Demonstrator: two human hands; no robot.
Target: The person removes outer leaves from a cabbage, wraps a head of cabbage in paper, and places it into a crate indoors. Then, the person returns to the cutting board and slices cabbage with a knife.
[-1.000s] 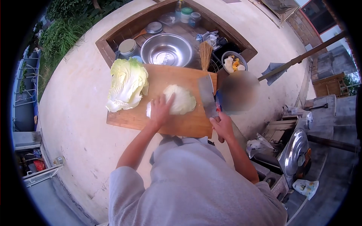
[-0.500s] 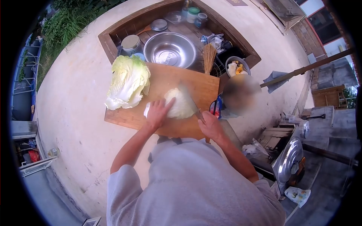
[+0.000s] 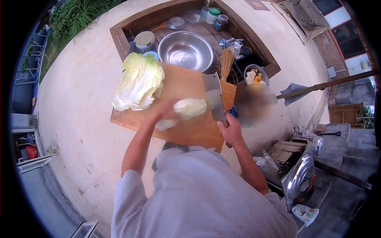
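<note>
On the wooden cutting board (image 3: 180,87) lies a piece of pale cabbage (image 3: 191,108). My left hand (image 3: 167,111) is at its left end, blurred by motion, with its fingers hard to make out. In my right hand (image 3: 231,130) is the handle of a broad cleaver (image 3: 213,95), its blade over the right part of the board, just right of the cabbage. A larger cabbage with loose leaves (image 3: 139,82) rests at the board's left edge.
Beyond the board, a wooden-framed table (image 3: 119,39) holds a steel basin (image 3: 185,51), lidded jars (image 3: 212,16) and a straw brush (image 3: 227,63). A bowl of cut food (image 3: 256,75) stands at the right. A pole (image 3: 325,85) reaches in from the right.
The cleaver has moved right, off the cabbage, and its blade shows broadside. My left hand has shifted over the cabbage piece, which now looks narrower. The whole view has shifted slightly.
</note>
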